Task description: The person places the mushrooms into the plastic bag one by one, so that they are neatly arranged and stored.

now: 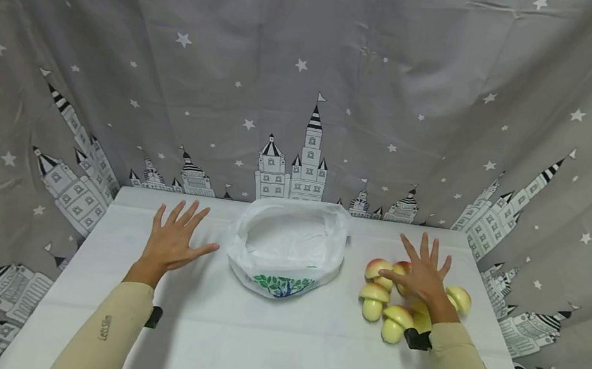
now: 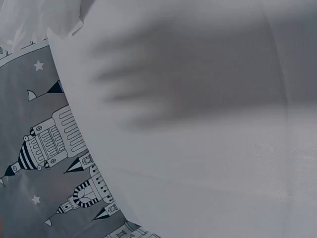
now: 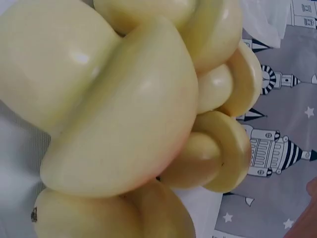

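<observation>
Several yellow toy mushrooms (image 1: 374, 292) with reddish patches on some caps lie grouped on the right of the table. My right hand (image 1: 422, 277) is spread above them, fingers straight, hiding part of the group. Close up in the right wrist view, one large mushroom (image 3: 124, 114) fills much of the picture, with others around it. A white plastic bag (image 1: 282, 278) with a green and blue tree print stands in the middle, its mouth wide. To its left, my left hand (image 1: 172, 242) is held with fingers spread and nothing in it; its shadow falls on the table in the left wrist view.
The white table (image 1: 270, 359) has fold lines across it. A grey curtain (image 1: 317, 41) printed with stars and castles hangs behind and along both sides. Dark wrist straps show at both cuffs.
</observation>
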The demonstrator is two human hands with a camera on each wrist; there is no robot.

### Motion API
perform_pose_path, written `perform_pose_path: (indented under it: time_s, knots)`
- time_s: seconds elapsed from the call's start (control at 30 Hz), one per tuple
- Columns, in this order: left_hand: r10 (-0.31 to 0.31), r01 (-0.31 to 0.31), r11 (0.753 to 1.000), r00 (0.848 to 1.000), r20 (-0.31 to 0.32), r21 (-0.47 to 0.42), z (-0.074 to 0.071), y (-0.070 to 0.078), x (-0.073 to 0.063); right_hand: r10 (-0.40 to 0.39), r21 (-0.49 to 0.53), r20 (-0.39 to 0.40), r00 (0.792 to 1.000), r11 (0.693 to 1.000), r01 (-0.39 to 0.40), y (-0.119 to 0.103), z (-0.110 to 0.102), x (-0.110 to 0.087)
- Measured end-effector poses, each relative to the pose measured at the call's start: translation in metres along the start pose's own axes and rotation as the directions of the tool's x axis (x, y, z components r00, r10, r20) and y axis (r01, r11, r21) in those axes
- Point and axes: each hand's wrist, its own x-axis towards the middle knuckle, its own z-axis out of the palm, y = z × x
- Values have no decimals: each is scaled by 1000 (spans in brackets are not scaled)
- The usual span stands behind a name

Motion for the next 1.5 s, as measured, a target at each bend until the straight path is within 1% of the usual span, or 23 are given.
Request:
perform_pose_path:
  time_s: [0.17, 0.43, 0.53, 0.63, 0.77, 0.83, 0.97, 1.0, 1.07, 1.13, 1.17, 1.27, 1.3, 1.37, 1.4, 1.43, 1.5]
  knots:
    - [15, -18, 996, 999, -34, -87, 7, 1, -2, 10, 9, -35, 999, 1000, -9, 7, -4, -8]
    - [-4, -21, 978, 993, -121, -206, 17, 6, -4, 5, 20, -90, 996, 1000, -3, 17, -9, -15]
    - [-46, 12, 965, 991, -124, -264, 21, 10, -5, 9, 50, -119, 993, 999, -3, 22, -9, -17]
    - [-110, 70, 935, 989, -95, -348, 26, 14, -5, 26, 77, -139, 990, 997, -15, 29, -11, -20]
    - [-195, 169, 878, 981, -12, -448, 29, 21, -3, 52, 111, -160, 986, 993, -34, 38, -13, -25]
    - [-227, 214, 840, 973, 35, -498, 30, 24, -2, 64, 133, -177, 982, 990, -41, 42, -14, -29]
    - [-254, 276, 755, 959, 123, -594, 34, 26, -3, 99, 194, -208, 973, 979, -58, 52, -14, -37]
    - [-257, 287, 739, 956, 139, -609, 35, 26, -3, 107, 210, -213, 971, 976, -61, 53, -14, -40]
    - [-267, 309, 706, 949, 166, -637, 38, 27, -4, 127, 234, -214, 969, 969, -75, 57, -12, -43]
    - [-290, 333, 667, 940, 180, -666, 41, 28, -5, 140, 246, -221, 965, 966, -84, 62, -10, -45]
    - [-304, 343, 646, 935, 181, -682, 42, 29, -5, 149, 256, -223, 963, 963, -89, 64, -10, -47]
    - [-356, 370, 557, 915, 189, -743, 47, 33, -3, 172, 269, -226, 959, 957, -109, 71, -9, -49]
    - [-372, 379, 531, 908, 193, -758, 48, 34, -3, 181, 275, -222, 958, 954, -117, 73, -9, -50]
    - [-405, 396, 486, 892, 202, -779, 50, 36, -2, 203, 294, -206, 957, 946, -137, 77, -9, -51]
    - [-417, 406, 470, 885, 208, -784, 51, 37, -2, 214, 296, -199, 956, 944, -149, 79, -9, -52]
    - [-425, 413, 462, 880, 213, -785, 52, 38, -1, 226, 299, -191, 955, 940, -163, 80, -9, -52]
    - [-432, 421, 453, 875, 219, -786, 52, 39, -1, 247, 304, -184, 951, 935, -184, 83, -9, -52]
